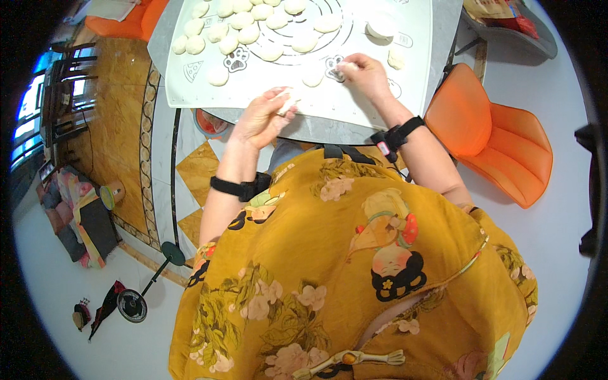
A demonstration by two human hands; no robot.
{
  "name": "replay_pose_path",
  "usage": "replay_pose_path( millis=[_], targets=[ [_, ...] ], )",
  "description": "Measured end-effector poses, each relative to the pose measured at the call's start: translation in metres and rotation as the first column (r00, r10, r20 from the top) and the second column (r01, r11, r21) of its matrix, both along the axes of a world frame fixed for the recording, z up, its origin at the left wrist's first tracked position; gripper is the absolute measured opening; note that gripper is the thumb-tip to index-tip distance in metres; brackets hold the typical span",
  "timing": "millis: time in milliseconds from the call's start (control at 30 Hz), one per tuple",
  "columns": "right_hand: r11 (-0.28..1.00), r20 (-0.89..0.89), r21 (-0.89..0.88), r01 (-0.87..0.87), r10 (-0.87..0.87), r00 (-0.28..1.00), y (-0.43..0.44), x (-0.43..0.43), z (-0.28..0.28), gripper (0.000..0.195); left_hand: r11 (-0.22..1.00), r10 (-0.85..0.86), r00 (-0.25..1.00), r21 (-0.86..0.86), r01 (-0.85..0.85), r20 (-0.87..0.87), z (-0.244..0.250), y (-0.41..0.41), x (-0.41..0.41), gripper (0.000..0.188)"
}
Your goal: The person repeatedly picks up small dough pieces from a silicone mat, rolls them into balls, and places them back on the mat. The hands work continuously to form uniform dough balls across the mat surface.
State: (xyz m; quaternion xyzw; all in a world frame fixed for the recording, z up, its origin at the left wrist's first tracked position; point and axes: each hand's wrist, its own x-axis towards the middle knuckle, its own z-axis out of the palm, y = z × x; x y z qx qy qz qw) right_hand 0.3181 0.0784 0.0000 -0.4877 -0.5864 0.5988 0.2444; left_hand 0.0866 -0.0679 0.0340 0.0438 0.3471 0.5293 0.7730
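My left hand [268,114] is closed around a piece of white dough [288,102] above the front edge of a pale printed pastry mat [199,95]. To the right, my right hand [363,73] pinches a small bit of dough [350,68] over a paw print on the mat. A round dough ball [312,77] lies between the hands, and another dough ball [218,76] rests left of them. Several more dough pieces [242,20] are grouped at the mat's far left and middle. At the right lie a white round object [381,29] and a rough dough lump [396,58].
The mat covers a grey table [327,130]. An orange chair [489,128] stands close at the right, a grey chair [532,28] with bags behind it, and another orange chair [123,26] at the far left. A red-lined container [210,123] is below the table's front edge.
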Motion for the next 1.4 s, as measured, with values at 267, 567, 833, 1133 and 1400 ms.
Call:
replay_pose_path(
  millis=[267, 567, 833, 1133, 1400],
  targets=[
    [0.764, 0.387, 0.493, -0.417, 0.237, 0.891, 0.011, -0.032, -0.004, 0.031, 0.96, 0.162, -0.204, 0.107, 0.258, -0.966, -0.038, 0.034, -0.029, 0.032],
    [0.816, 0.492, 0.33, -0.474, 0.28, 0.824, -0.001, -0.035, 0.002, 0.026, 0.955, 0.131, -0.376, 0.015, 0.298, -0.917, -0.02, 0.019, -0.011, 0.034],
    [0.874, 0.174, 0.425, -0.235, 0.176, 0.969, -0.012, -0.019, -0.003, 0.021, 0.994, -0.036, 0.402, 0.007, 0.105, -0.915, -0.012, 0.047, 0.041, 0.035],
    [0.984, -0.287, -0.063, -0.169, 0.145, 0.947, -0.01, -0.005, 0.024, 0.023, 0.984, 0.119, 0.933, -0.084, -0.156, -0.34, -0.02, 0.051, 0.05, 0.032],
    [0.929, 0.082, 0.331, -0.165, 0.146, 0.986, -0.016, -0.021, 0.016, 0.05, 0.999, 0.045, 0.953, -0.015, -0.051, -0.301, -0.013, 0.047, 0.054, 0.034]
  ],
)
